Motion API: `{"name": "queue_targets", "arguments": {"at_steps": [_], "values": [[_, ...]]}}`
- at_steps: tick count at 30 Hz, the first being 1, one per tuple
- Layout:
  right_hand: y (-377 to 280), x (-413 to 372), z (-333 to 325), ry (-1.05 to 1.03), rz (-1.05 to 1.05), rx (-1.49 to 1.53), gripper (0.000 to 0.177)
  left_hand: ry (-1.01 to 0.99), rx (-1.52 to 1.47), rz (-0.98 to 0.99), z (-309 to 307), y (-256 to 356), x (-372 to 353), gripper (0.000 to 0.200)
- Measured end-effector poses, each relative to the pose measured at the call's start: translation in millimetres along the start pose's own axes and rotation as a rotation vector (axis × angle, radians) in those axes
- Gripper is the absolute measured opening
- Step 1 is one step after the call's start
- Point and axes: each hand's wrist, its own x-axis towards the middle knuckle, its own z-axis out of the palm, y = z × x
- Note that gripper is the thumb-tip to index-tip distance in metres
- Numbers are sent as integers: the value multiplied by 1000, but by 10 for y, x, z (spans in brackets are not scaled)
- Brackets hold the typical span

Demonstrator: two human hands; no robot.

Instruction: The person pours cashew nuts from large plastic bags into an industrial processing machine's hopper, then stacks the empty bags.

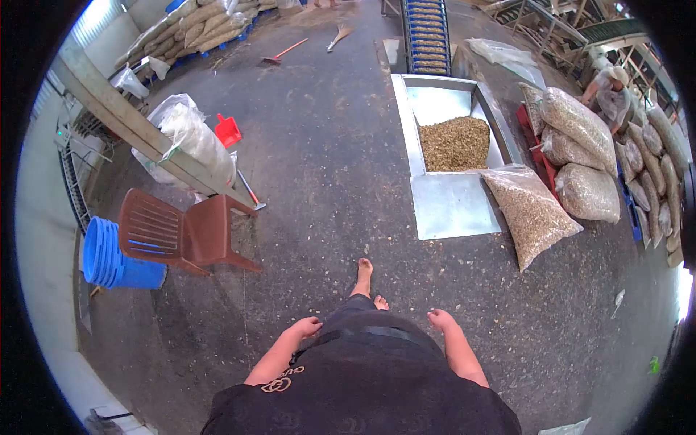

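My left hand (307,327) hangs beside my left hip, its fingers curled, and whether it holds anything is too small to make out. On the other side, my right hand (440,319) is held out near my hip with its fingers bent inward; nothing large shows in it. Neither hand touches an object around it. Ahead and to the right, a metal hopper (453,206) set in the floor holds a heap of brown chips (455,143). A clear bag of pale chips (529,214) leans at the hopper's near right corner.
A brown plastic chair (206,230) and stacked blue buckets (119,257) stand left, near a slanted post (130,116). A conveyor (428,36) rises behind the hopper. Full bags (586,192) lie on a red pallet at right, with a person (612,90) bending beyond them.
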Motion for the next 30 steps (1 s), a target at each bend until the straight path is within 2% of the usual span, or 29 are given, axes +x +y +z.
{"name": "queue_targets", "arguments": {"at_steps": [3,4,5,6,7,8,9,10,11,12,13,15,17,20,27,30], "values": [[124,-66,-20,9,81,109,44,-36,12,18,-32,-73,176,27],[333,52,99,-8,76,142,43,-35,18,105,-12,-275,362,25],[425,71,113,14,54,151,41,-36,-68,74,14,-393,485,27],[471,42,137,13,31,148,40,-83,95,159,-38,-466,580,32],[454,-28,93,-41,117,181,43,75,84,192,16,-539,588,39],[378,-97,30,-107,208,197,47,56,20,64,-76,-216,300,42],[191,-267,-145,-128,152,209,46,98,39,91,-172,-34,48,40],[-7,-464,-271,-149,93,233,44,-18,24,133,-253,-221,215,37],[-37,-519,-207,-83,134,489,42,94,5,149,-296,-214,128,35],[801,80,300,-68,-63,304,41,89,-128,55,-390,-121,-15,31],[1137,353,469,-155,-116,347,37,107,-215,-13,-474,-141,-70,29],[746,-28,154,-171,-9,369,37,110,-307,-68,-621,-177,-183,27],[602,-200,-27,-161,35,381,36,17,-326,-7,-790,-66,-452,26],[471,-323,-173,-158,54,389,36,-78,-526,79,-968,81,-823,26],[344,-401,-414,-171,63,363,35,29,-565,132,-1026,239,-1542,28],[322,-424,-502,-181,65,342,35,11,-680,181,-908,340,-1852,27]]}}
